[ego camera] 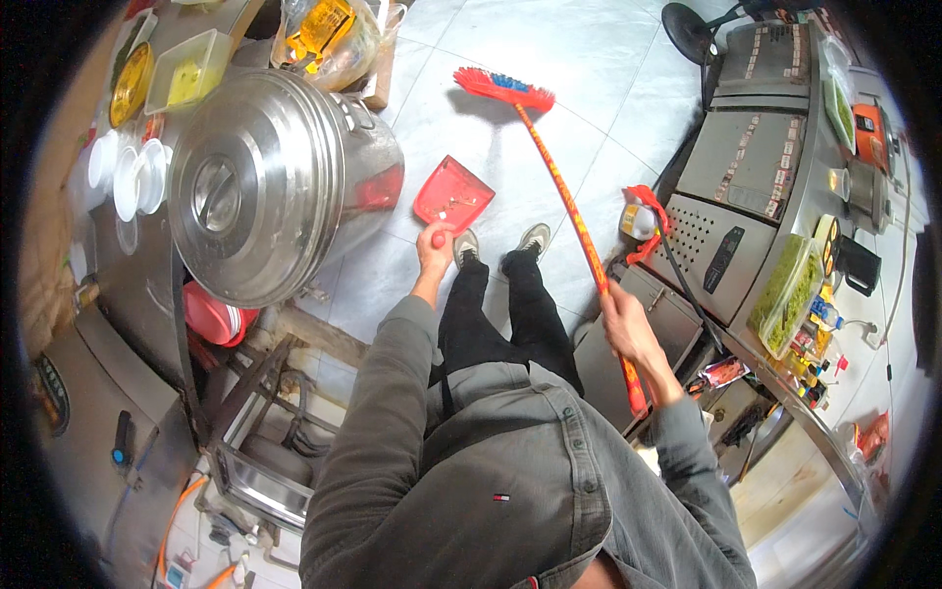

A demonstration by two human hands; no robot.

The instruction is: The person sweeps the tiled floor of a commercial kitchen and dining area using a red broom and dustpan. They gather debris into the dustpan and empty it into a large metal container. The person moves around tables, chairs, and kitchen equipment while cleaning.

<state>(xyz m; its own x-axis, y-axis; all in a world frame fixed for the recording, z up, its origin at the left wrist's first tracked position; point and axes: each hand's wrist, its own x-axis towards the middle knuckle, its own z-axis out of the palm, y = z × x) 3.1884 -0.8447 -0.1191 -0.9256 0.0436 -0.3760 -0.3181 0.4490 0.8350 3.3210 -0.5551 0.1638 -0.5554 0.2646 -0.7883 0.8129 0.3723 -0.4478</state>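
My left hand [434, 255] grips the handle of a red plastic dustpan [458, 193]. Bits of debris lie in the pan, just ahead of my feet. Around the upper part of a red and yellow patterned broom handle [564, 184] my right hand [629, 324] is closed. The handle slants forward and left to the broom head [504, 88], which has red and blue bristles. That head is beyond the dustpan, apart from it, above or on the grey tiled floor [589, 44]; I cannot tell whether the bristles touch it.
A large lidded metal pot [257, 188] stands close on the left, with a plastic bag [331, 44] behind it. A steel refrigerated counter [725, 250] runs along the right. Beside it sits a white jug [639, 221] with a red bag. A black pan [686, 33] is at the back right.
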